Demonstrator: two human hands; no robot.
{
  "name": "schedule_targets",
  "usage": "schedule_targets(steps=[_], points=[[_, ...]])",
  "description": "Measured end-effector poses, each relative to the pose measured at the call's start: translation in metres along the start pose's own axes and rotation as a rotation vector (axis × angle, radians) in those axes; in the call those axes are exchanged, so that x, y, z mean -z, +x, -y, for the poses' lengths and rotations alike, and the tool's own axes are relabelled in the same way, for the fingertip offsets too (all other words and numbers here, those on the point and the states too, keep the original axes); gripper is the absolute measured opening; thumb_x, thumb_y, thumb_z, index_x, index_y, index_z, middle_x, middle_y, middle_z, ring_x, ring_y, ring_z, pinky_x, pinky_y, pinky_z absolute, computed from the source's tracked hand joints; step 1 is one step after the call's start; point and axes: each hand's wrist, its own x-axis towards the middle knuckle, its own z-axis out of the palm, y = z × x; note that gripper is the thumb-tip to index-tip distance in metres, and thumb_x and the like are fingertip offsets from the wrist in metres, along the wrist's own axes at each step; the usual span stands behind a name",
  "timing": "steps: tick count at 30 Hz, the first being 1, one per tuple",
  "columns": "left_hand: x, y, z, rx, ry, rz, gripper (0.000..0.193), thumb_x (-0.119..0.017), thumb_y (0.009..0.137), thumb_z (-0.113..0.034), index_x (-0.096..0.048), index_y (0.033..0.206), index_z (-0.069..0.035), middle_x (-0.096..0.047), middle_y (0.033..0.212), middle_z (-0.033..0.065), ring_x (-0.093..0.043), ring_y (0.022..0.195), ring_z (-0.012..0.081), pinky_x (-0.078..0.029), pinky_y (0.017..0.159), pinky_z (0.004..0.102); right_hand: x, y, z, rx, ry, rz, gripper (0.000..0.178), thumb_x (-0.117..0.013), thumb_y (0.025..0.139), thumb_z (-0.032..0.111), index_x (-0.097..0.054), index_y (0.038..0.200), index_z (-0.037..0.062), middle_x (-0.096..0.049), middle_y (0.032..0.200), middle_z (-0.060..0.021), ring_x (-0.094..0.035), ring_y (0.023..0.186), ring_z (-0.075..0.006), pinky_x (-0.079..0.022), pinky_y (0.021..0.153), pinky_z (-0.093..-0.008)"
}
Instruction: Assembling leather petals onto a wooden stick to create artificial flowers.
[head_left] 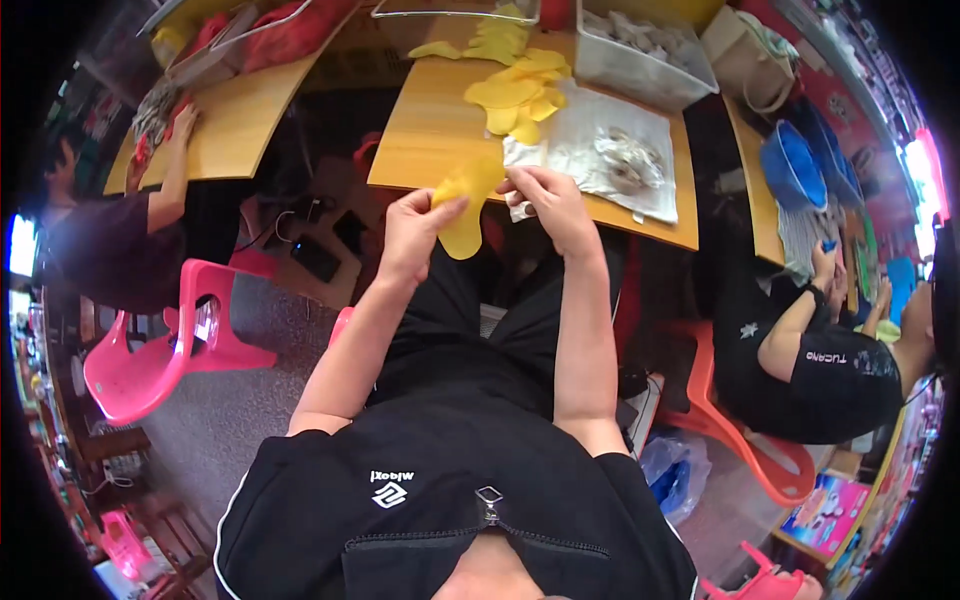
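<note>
I see both hands raised just off the near edge of the wooden table (420, 150), which I use as landmark. The left hand (415, 228) pinches a yellow round sheet (466, 205) between thumb and fingers, fingers narrow and closed on its left rim. The right hand (552, 205) closes on the sheet's upper right edge; thumb and forefinger look pinched together, and a scrap of white material (518, 208) sits under that hand, though I cannot tell if it is gripped. The sheet hangs limp below the table's near edge, over the lap. My judgement: it is held in the air between two pinches so it stays spread and can be worked on both sides.

On the table, toward its middle, lies a loose pile of yellow sheets (515, 85), within easy reach, likely as stock. Right of that pile is a white cloth (600, 150) with pale grey lumps (625, 160) on it. At the table's far right edge stands a grey rectangular bin (640, 55) holding pale pieces.

Beyond the table's right side, a second person's hand (828, 262) is near blue round basins (795, 165). Left of the table, another person's arm (175, 165) rests on a second wooden table (230, 120). Below the table's left side stands a pink plastic chair (150, 360). Far below its right side, a colourful flat box (825, 510) lies on the floor; its print is too small to read.
</note>
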Motion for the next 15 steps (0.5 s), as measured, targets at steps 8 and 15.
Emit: schedule_targets(steps=[8, 15], points=[[0.013, -0.019, 0.006, 0.072, -0.005, 0.086, 0.013, -0.073, 0.08, -0.012, -0.064, 0.08, -0.003, -0.063, 0.076, -0.0002, -0.056, 0.068, 0.0049, -0.044, 0.064, 0.0201, -0.047, -0.03, -0.011, -0.079, 0.614, -0.156, 0.025, -0.062, 0.09, 0.017, -0.063, 0.11, 0.0031, -0.064, 0.09, 0.0017, -0.049, 0.07, -0.0017, -0.039, 0.06, -0.0162], [0.017, -0.017, 0.008, 0.215, -0.015, 0.184, 0.022, -0.068, 0.085, -0.02, -0.068, 0.092, 0.001, -0.063, 0.076, 0.0001, -0.054, 0.069, 0.0037, -0.043, 0.064, 0.0185, -0.051, -0.042, -0.034, -0.117, 0.692, -0.101, 0.017, -0.064, 0.087, 0.009, -0.066, 0.098, -0.0021, -0.066, 0.086, -0.0014, -0.057, 0.075, -0.0045, -0.045, 0.067, -0.0186]])
